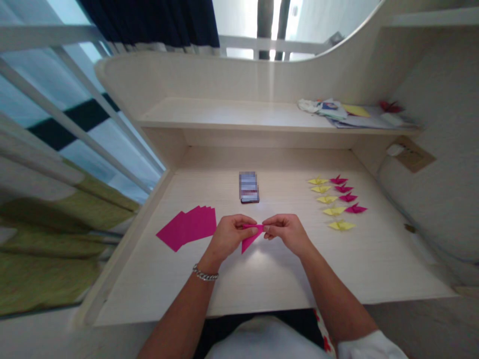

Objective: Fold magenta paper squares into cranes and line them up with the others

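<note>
The left hand and right hand both pinch a partly folded magenta paper piece just above the pale wooden desk, with five yellow folded paper figures and four magenta folded paper figures lying finished on the right and a fanned stack of flat magenta sheets unfolded on the left.

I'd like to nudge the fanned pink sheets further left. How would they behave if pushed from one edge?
The pink sheets lie thin, flat and fanned on the smooth desk, so they would probably slide apart rather than move together. They look light and floppy; lifted by a corner, they would likely droop.
</note>
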### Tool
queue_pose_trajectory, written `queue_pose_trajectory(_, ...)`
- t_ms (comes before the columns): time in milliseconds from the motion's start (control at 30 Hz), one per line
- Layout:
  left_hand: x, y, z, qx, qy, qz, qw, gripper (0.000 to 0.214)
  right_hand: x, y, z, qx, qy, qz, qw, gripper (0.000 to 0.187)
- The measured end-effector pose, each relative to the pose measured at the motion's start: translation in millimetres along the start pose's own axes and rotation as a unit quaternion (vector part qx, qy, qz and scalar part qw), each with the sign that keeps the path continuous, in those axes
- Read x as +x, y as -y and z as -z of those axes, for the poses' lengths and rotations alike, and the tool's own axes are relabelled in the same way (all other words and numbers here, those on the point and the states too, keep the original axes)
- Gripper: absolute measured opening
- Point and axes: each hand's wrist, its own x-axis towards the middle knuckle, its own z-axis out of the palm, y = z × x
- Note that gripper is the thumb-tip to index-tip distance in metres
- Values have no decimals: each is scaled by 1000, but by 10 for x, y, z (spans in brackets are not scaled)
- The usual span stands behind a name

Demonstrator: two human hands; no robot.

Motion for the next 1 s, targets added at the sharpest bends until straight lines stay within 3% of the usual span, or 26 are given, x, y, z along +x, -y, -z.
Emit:
queue_pose_trajectory(300,9,-32,-18,10,0,0,1000,22,23,-24,39,63,16,-20,998,35)
queue_pose_trajectory(600,10,-26,-103,16,11,-16,1000,23,50,-97,15,-88,25,29,995,27)
queue_pose_trajectory(1000,42,94,-91,33,-14,-66,997,13,73,-122,-20,-92,12,9,996,25)
